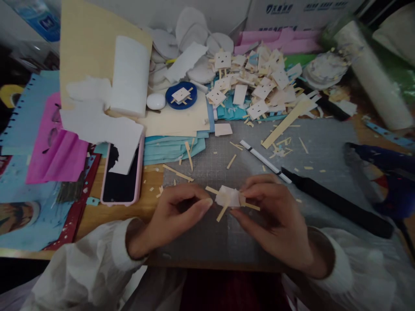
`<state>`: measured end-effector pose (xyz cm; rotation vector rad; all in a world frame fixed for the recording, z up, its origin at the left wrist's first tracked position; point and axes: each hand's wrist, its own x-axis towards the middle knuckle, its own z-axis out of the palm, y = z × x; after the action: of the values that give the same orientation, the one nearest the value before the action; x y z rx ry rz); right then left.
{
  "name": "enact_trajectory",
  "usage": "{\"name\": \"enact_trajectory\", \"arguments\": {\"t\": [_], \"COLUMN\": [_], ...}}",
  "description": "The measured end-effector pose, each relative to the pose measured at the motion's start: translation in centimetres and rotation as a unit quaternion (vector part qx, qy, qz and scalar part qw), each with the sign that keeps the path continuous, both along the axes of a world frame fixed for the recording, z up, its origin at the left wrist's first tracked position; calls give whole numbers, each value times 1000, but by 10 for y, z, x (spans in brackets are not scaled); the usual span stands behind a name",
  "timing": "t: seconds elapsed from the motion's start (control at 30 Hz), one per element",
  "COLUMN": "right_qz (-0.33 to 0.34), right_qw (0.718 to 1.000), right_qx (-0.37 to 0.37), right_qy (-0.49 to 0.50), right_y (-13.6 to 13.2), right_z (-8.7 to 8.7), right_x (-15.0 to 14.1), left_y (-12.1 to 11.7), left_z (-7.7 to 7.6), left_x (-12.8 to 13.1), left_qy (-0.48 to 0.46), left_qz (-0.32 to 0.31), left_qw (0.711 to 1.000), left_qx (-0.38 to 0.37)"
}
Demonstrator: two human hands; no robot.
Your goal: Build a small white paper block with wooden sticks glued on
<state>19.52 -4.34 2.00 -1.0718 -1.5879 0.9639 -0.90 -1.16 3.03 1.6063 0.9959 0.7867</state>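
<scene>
A small white paper figure (pixel 227 196) with narrow cream strips sticking out like limbs is held over the grey cutting mat (pixel 201 242). My right hand (pixel 275 216) pinches its right edge between thumb and fingers. Just left of the figure is my left hand (pixel 181 209), its thumb and fingertips pressed together; whether they hold anything is too small to make out. Beyond the hands lie a white pen (pixel 264 160) and several loose cream paper strips (pixel 189 156). A black tool with a long pointed tip (pixel 340 203) rests to the right.
A heap of similar paper figures (pixel 259 86) with drawn faces covers the back. One figure sits on a blue round lid (pixel 171 103). A phone (pixel 119 190) lies left, partly under cut white paper (pixel 106 129). A dark blue glue gun (pixel 385 172) is at the right.
</scene>
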Motion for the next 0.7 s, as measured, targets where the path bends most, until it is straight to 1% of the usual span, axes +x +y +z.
{"name": "enact_trajectory", "arguments": {"t": [0.03, 0.1, 0.2, 0.3, 0.53, 0.7], "right_qz": [5, 14, 17, 20, 2, -2], "right_qw": [1000, 1000, 1000, 999, 998, 996], "right_qx": [4, 7, 4, 6, 25, 33], "right_qy": [1, -7, -20, -32, -64, -82], "right_y": [0, -1, -2, -3, -4, -4], "right_z": [0, -1, -4, -6, -5, -3], "right_x": [0, 0, 1, 1, 1, 2], "left_y": [0, -1, -4, -6, -5, -6], "left_z": [1, 0, -1, -2, -2, -6], "left_x": [1, 3, 6, 7, 7, 7], "left_qy": [-21, -56, -83, -74, -57, -43], "left_qz": [0, -10, -15, -14, -16, -3], "left_qw": [999, 993, 987, 987, 994, 996], "left_qx": [-43, -99, -137, -141, -90, -84]}}
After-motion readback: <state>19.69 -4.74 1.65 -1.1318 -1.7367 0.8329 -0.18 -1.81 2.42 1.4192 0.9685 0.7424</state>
